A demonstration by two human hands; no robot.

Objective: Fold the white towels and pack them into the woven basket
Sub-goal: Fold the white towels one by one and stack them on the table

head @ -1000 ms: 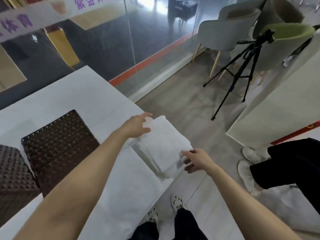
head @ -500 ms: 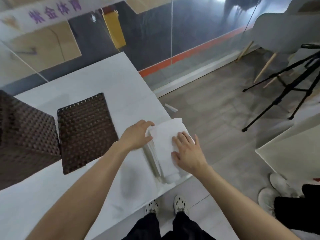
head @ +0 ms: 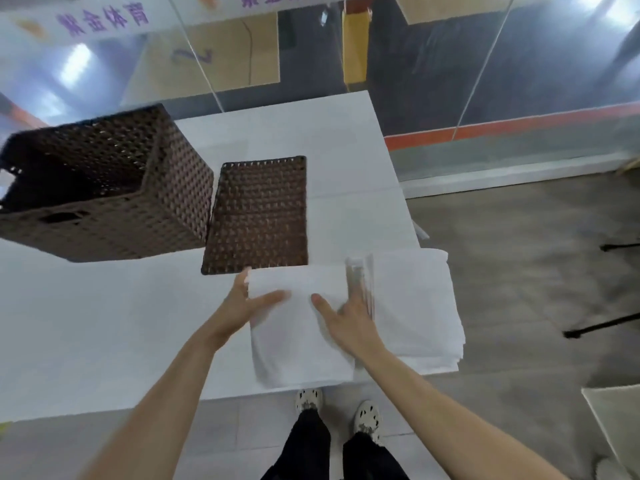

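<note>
White table (head: 104,323) is seen w/ woven basket (head: 104,209) at far left, lid (head: 258,216) flat beside it. At right edge a towel stack (head: 415,306) is set. One towel (head: 298,348) lies front-centre, long axis toward body; basket is up-left, nearer left hand (head: 239,306), by which towel's left edge is pinched; right hand (head: 346,320) is pressed flat, fingers straight.

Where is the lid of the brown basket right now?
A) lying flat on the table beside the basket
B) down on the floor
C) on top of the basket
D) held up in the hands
A: the lid lies flat on the table right beside the open basket, while the left hand and right hand are on the white towel.
</note>
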